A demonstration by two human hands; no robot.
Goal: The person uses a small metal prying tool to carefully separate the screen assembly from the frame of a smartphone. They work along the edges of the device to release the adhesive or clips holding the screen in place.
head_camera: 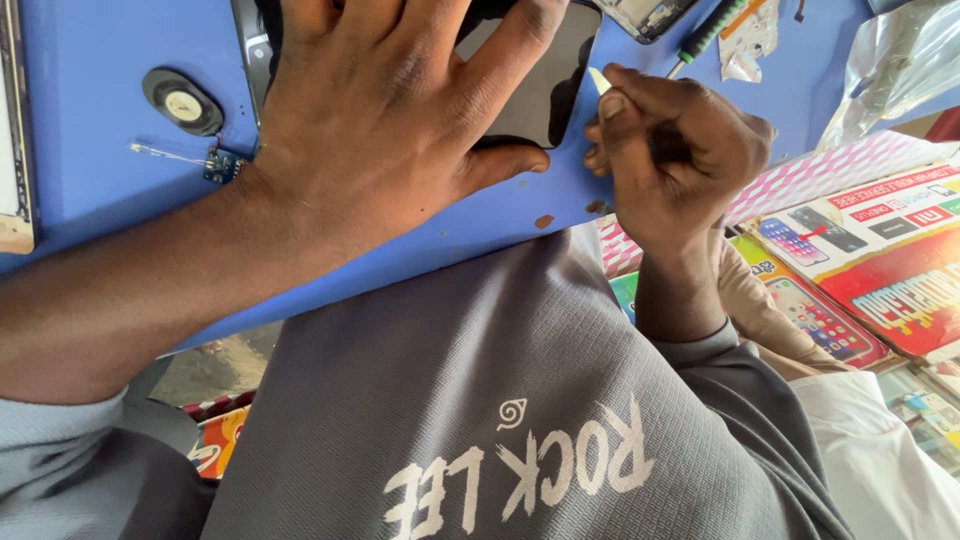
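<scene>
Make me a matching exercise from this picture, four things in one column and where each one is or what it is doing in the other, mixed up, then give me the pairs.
Things:
1. left hand
2. right hand
3. round black disc
4. green-handled screwdriver

Places or states:
A. lying on the blue table, left of the phone
B. spread flat on the dark phone
C. at the top edge, beyond the right hand
D. pinching a thin pale pick at the phone's edge

Pairs: 1-B, 2-D, 3-A, 4-C

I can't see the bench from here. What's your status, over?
Left hand flat on phone, pinning it. Right hand pinching pry tool at phone's edge. Screwdriver lies beyond, clear.
</scene>
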